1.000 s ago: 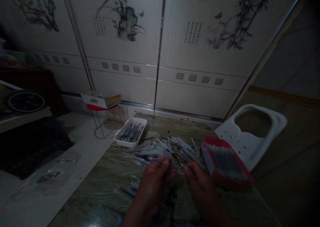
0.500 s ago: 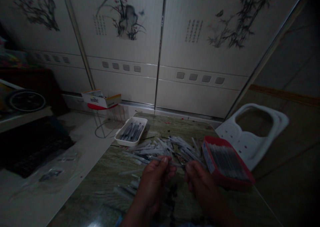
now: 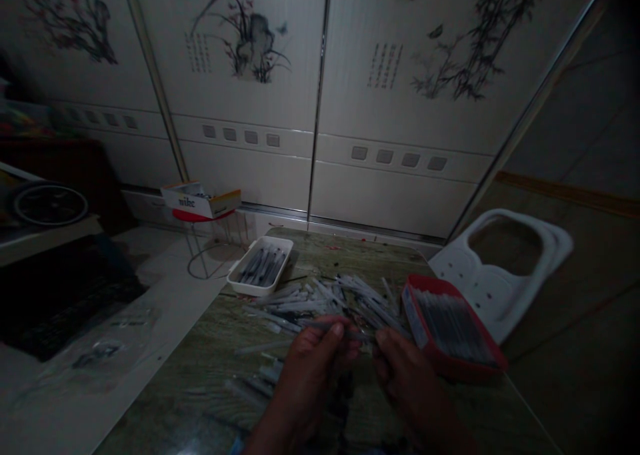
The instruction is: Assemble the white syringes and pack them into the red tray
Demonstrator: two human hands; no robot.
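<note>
My left hand (image 3: 315, 358) is closed around a slim grey pen (image 3: 361, 337), thumb on top, with one end of the pen sticking out past the fingers to the left. My right hand (image 3: 403, 361) pinches the other end between thumb and finger. The pen lies nearly level across both hands above the table; the dim light hides its exact parts. Just beyond the hands is a heap of pale, translucent pen pieces (image 3: 320, 295), scattered loosely. More pen barrels (image 3: 253, 389) lie left of my left wrist, blurred.
A white tray (image 3: 234, 284) of dark-filled pens stands at the table's far left. The red basket (image 3: 417, 326), packed with pens, is right of my right hand. A white plastic chair (image 3: 505, 275) stands behind it. On a red stool (image 3: 190, 215) sits an open carton (image 3: 193, 203).
The view has shifted slightly. The pen now shows past the left side of my left hand. Both hands stay close together and keep hold of it.
</note>
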